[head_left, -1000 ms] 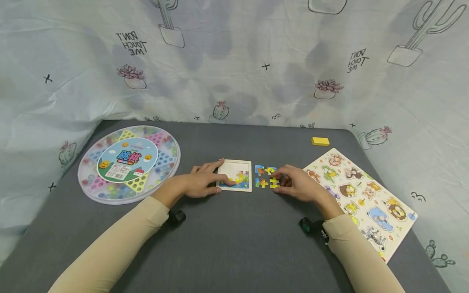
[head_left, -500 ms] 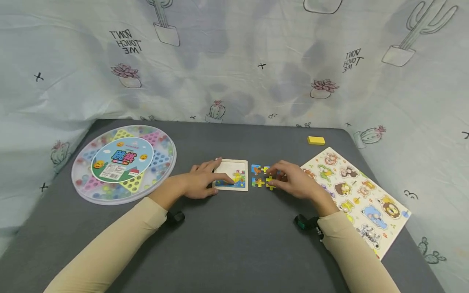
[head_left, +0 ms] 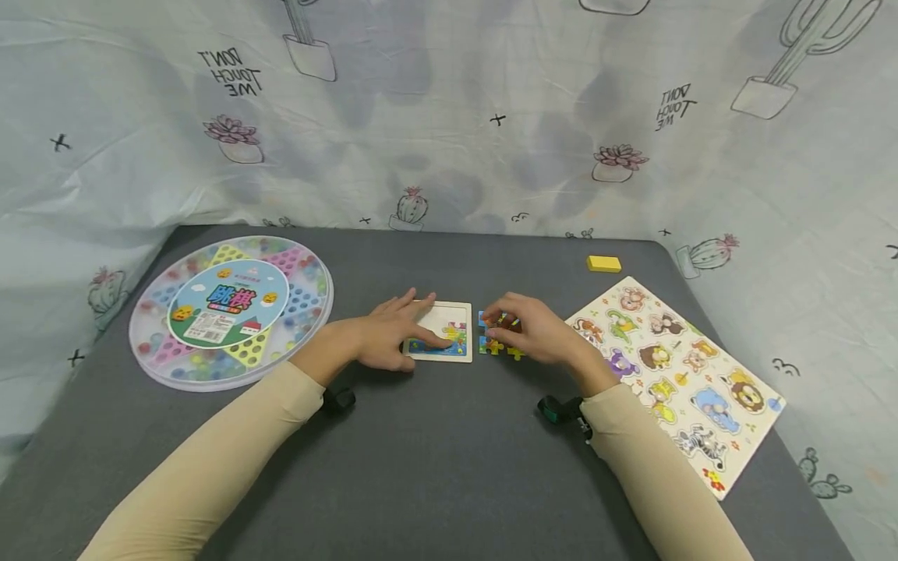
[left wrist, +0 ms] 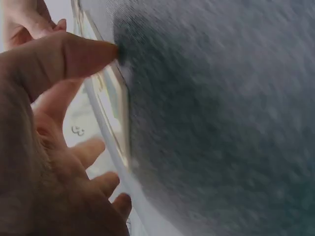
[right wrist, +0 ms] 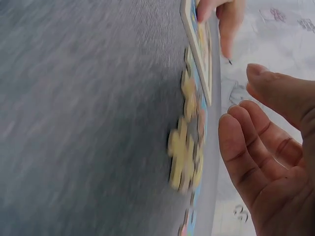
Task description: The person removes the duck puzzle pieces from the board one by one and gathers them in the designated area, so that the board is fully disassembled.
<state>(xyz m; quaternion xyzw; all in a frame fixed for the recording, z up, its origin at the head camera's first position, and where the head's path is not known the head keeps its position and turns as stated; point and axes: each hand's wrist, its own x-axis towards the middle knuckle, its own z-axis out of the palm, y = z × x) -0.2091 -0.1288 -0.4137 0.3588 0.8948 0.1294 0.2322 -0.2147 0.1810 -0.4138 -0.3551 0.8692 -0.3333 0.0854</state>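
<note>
In the head view, my left hand [head_left: 386,335] lies with spread fingers over a small wooden jigsaw tray [head_left: 471,333]. Its index finger touches the blue and yellow pieces fitted in the lower part; the upper part shows bare wood. Just right of the tray lie several loose jigsaw pieces [head_left: 493,346], partly hidden under my right hand [head_left: 536,331]. The right wrist view shows that hand's thumb and bent fingers apart, nothing seen between them, above the piece cluster [right wrist: 182,152]. In the left wrist view, the thumb is beside the tray's edge [left wrist: 123,132].
A round Chinese checkers box [head_left: 319,331] with a clear lid is at the left. On the right, an animal picture puzzle board [head_left: 677,374] lies slanted beneath the right forearm. A yellow block [head_left: 604,264] sits behind it on the grey table [head_left: 435,467]. Printed cloth hangs behind.
My right hand has moved left over the loose pieces, closer to the tray. The left hand stays on the tray, its fingers spread a little wider. The head view has shifted slightly.
</note>
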